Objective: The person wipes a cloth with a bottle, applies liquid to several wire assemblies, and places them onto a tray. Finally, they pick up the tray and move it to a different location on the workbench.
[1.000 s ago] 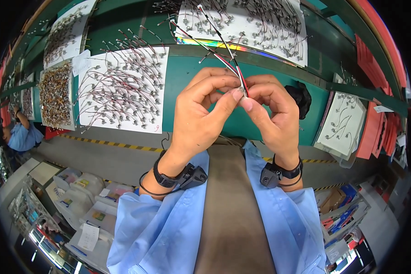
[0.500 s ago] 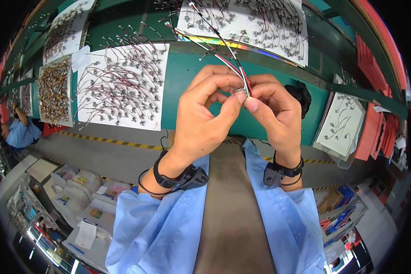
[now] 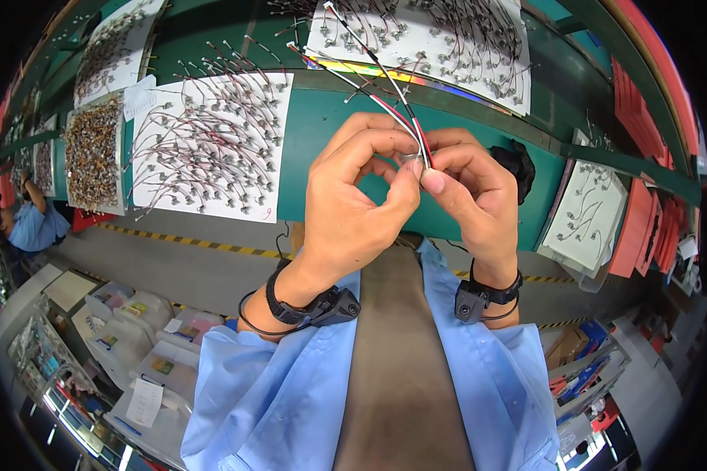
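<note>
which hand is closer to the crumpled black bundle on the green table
Right. The right hand is just left of the crumpled black bundle; the left hand is farther off, on the right hand's other side.

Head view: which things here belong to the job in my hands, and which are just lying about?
Likely part of the job:
wires held between the left hand and right hand
white sheet with similar wired parts, at left

Seemingly just lying about:
black bundle near the right hand
red sheets, far right
clear boxes, lower left
</note>
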`<state>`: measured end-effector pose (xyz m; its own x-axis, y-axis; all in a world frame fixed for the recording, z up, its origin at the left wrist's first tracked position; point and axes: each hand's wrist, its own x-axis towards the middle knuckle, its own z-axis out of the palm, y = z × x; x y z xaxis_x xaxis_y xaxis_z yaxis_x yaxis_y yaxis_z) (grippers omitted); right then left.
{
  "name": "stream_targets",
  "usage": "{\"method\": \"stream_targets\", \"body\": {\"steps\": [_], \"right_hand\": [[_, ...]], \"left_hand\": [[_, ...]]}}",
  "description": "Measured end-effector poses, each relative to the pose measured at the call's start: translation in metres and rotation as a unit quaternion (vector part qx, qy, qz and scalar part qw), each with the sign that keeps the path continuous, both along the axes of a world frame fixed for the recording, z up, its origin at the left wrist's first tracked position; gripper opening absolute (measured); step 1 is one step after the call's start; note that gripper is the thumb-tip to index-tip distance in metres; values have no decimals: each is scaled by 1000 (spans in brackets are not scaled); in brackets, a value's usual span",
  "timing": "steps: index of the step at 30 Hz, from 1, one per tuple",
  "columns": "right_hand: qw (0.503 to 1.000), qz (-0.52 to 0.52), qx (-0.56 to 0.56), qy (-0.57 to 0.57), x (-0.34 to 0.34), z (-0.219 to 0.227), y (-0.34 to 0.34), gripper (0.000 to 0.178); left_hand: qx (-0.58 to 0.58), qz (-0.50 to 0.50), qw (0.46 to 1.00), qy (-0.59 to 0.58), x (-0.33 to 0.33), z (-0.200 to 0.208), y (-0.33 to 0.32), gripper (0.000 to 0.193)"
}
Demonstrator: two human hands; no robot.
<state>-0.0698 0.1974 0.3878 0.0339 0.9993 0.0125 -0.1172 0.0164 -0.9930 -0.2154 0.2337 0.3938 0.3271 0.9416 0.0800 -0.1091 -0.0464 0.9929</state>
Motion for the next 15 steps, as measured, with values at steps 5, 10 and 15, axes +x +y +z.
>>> {"method": "stream_targets", "body": {"steps": [5, 10, 15], "right_hand": [[1000, -1, -8, 9, -1, 0, -1, 11], [997, -2, -38, 63, 1, 4, -3, 10], [997, -30, -41, 60, 2, 2, -5, 11]], "left_hand": [[-5, 0, 1000, 6, -2, 0, 0, 11], [-77, -7, 992, -97, 1, -5, 1, 12], [-119, -39, 979, -162, 1, -6, 2, 10]]}}
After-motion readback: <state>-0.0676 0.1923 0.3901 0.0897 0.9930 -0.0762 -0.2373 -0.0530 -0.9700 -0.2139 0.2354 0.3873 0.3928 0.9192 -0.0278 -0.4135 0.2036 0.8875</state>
